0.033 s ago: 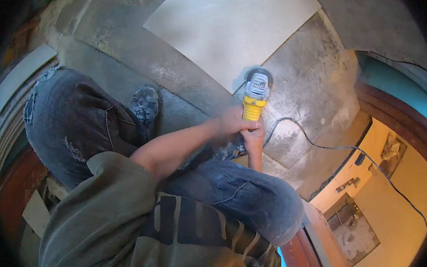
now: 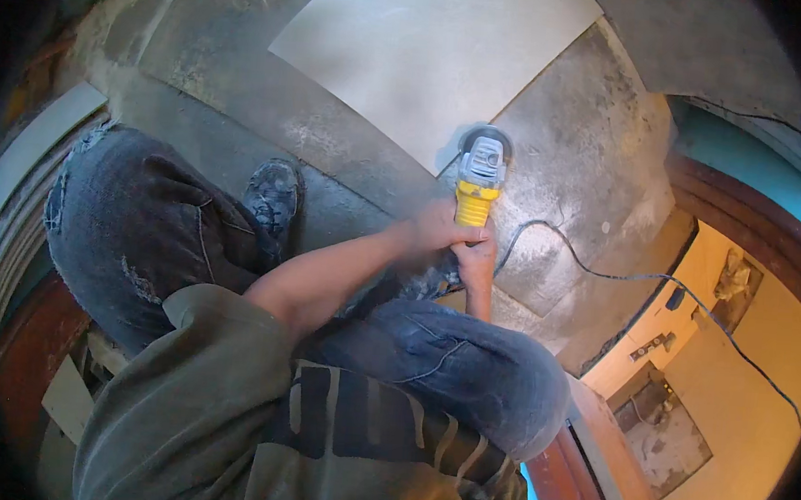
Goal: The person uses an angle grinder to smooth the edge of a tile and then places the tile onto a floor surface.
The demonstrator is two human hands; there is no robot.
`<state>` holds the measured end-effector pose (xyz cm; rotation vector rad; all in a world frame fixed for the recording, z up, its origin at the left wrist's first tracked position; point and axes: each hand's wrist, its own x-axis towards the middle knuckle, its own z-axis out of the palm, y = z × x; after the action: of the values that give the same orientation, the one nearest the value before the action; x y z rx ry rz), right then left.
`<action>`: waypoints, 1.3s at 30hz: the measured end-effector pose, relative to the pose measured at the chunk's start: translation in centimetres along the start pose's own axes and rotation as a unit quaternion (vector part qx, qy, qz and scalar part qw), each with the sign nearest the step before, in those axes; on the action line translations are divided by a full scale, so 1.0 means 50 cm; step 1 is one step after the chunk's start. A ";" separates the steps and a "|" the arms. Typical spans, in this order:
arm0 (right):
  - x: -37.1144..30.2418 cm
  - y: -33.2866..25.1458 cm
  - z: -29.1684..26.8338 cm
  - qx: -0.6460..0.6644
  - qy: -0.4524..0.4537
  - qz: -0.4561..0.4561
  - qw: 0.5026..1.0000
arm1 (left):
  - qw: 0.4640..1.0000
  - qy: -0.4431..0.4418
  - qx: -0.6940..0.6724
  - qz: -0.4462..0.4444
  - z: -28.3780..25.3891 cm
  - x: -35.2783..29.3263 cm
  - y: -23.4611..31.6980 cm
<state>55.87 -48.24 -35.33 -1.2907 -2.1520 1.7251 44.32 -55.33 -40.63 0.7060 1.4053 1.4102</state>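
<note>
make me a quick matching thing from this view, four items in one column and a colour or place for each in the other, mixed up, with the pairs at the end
Column one
1. angle grinder
2. large pale sheet
3. cord
4. stack of panels

Column two
A. dark, curving away toward the right edge of the picture
B. several layers, at the far left of the picture
C. yellow and grey, held by the left hand and right hand
D. lying flat, at the top centre of the picture

Pairs: 1-C, 2-D, 3-A, 4-B
</note>
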 end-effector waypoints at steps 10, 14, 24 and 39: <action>-0.011 0.021 -0.021 0.086 -0.006 0.030 0.996 | 0.992 -0.024 0.072 -0.104 0.024 0.005 0.008; -0.029 0.011 -0.025 0.098 0.013 0.054 0.994 | 0.990 -0.040 0.052 -0.124 0.021 0.000 0.030; -0.014 -0.043 -0.025 0.134 -0.039 0.089 0.986 | 0.985 -0.043 0.057 -0.159 0.001 0.004 0.059; -0.014 -0.058 0.035 0.080 0.012 0.121 0.989 | 0.987 -0.078 0.001 -0.143 -0.059 -0.019 0.057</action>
<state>53.79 -50.02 -33.22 -1.5722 -1.8633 1.9130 41.28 -56.90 -38.15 0.5768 1.3254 1.1059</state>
